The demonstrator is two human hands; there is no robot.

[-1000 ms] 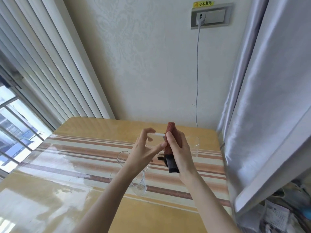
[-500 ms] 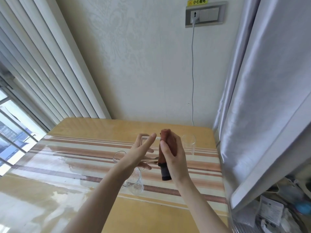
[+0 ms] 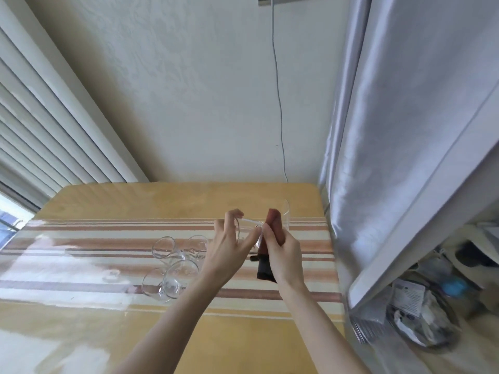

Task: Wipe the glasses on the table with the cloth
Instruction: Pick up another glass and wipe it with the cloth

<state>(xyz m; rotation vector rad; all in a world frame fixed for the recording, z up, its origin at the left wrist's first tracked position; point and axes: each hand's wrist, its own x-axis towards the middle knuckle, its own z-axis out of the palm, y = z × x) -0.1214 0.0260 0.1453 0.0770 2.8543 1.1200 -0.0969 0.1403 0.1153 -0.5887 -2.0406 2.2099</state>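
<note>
Glass (image 3: 247, 233) + cloth (image 3: 271, 244) in hands

Cream textured wall (image 3: 194, 85), window blinds (image 3: 40, 122) left, silver curtain (image 3: 399, 117) right, daylight

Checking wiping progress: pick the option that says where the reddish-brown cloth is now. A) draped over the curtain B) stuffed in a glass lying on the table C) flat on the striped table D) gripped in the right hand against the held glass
D: the right hand grips the reddish-brown cloth against the clear glass held by the left hand.
</note>
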